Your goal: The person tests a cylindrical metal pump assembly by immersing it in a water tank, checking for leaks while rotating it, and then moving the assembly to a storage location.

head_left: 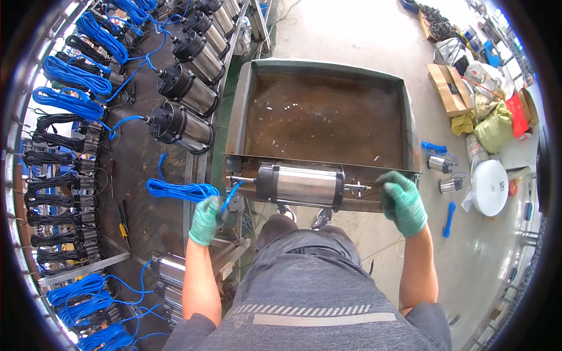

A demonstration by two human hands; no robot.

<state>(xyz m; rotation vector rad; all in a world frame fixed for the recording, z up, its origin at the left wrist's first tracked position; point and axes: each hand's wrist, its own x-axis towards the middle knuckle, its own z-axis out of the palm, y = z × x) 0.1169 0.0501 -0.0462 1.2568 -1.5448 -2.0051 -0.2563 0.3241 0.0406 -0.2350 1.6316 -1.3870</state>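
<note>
A steel motor cylinder (304, 186) with black end caps lies across the front of a wide metal tray, a bare shaft sticking out at each end. My left hand (205, 221), in a green glove, is closed round a blue cable (229, 199) near the cylinder's left end; a dark piece shows by its fingers. A coil of blue cable (182, 190) rests just beyond that hand. To the right of the cylinder, my gloved right hand (404, 202) is raised by the shaft end (358, 188), fingers bent and apart from the thumb, with nothing visible in it.
The metal tray (412, 126) has a brown stained bottom with small white bits. On the left bench (143, 205) stand several steel pumps (181, 126) with coiled cables, beside pliers (123, 225). Sacks (493, 124), cardboard (449, 88) and a round white tub (490, 187) sit on the right.
</note>
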